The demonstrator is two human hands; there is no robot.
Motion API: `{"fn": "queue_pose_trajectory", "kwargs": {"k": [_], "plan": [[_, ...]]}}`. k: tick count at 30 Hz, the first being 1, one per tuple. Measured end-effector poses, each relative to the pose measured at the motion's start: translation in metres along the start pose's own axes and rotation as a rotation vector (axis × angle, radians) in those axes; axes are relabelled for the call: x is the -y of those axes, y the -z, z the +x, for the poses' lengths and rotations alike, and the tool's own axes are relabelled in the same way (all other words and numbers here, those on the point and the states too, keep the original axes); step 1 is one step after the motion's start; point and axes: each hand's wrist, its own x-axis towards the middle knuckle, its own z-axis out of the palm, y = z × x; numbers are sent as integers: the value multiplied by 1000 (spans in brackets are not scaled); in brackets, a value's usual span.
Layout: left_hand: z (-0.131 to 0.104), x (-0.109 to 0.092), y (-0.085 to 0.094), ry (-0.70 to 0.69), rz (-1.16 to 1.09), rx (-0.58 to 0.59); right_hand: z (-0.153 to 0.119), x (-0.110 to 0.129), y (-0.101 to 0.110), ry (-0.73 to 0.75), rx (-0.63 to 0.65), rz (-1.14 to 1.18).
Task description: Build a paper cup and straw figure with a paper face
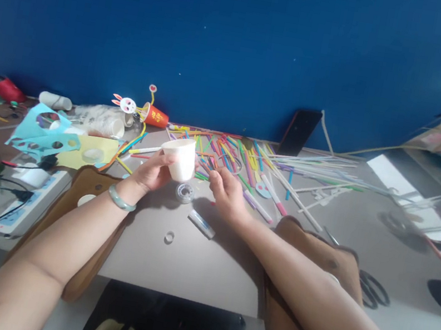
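Note:
My left hand, with a pale green bangle on its wrist, is closed around a white paper cup. The cup is tilted slightly, its mouth facing up. Just to the right of it, my right hand has its fingers pinched together. Thin strips and a thin curved loop show by those fingertips, but what they hold I cannot make out. Below the cup lies a clear roll of tape. Nearer to me are a white-and-silver tube and a small clear ring on the grey table.
Behind my hands spread many coloured sticks and markers. A red cup with a rabbit face lies back left, near stacked white cups. A power strip is at left, a dark phone stands against the blue wall, and black-handled scissors lie right.

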Motion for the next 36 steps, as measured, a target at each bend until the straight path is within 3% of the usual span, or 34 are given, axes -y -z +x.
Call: {"fn": "queue_pose_trajectory", "kwargs": {"k": [7,17,24,28,33,36], "plan": [[0,1,-2,-14,52,-21,0,1,1,12,-3,-5],[14,1,10,2,-110,-394,2,-1,2,14,20,-40],[15,-3,11,18,-99,-368,1,1,2,13,14,-45],[12,1,7,-43,102,-337,2,3,4,1,24,-56],[3,1,1,-360,569,-359,6,4,12,40,71,-128],[1,1,2,-448,717,-289,9,2,17,91,135,-224]]}}
